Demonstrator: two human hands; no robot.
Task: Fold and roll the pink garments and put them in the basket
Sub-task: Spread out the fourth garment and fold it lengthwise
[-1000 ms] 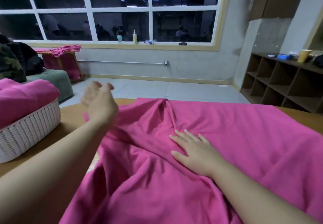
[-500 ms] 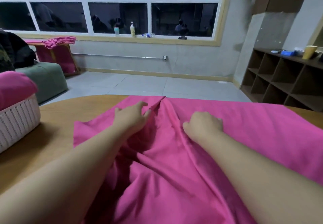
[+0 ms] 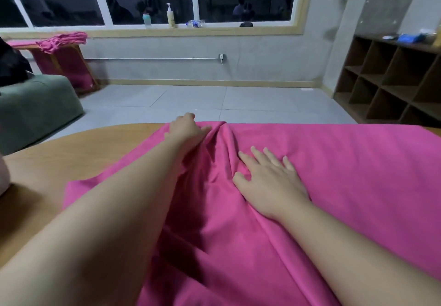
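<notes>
A large pink garment [image 3: 334,186] lies spread over the wooden table [image 3: 71,157], rumpled into folds down its middle. My left hand [image 3: 186,130] reaches to the garment's far edge, where its curled fingers and thumb grip the fabric next to a raised fold. My right hand [image 3: 269,181] lies flat on the cloth just right of that fold, fingers spread and pressing down. Only a pale sliver of the basket [image 3: 2,177] shows at the left frame edge.
Beyond the table's far edge is grey tiled floor [image 3: 191,100]. A green sofa [image 3: 35,107] stands at the left, with more pink cloth on a wooden stand [image 3: 62,41] behind it. Brown cubby shelves [image 3: 393,84] line the right wall.
My left hand has moved forward to the garment's far edge and taken hold of it. My right hand has uncurled and now lies flat. The basket has slid almost out of view.
</notes>
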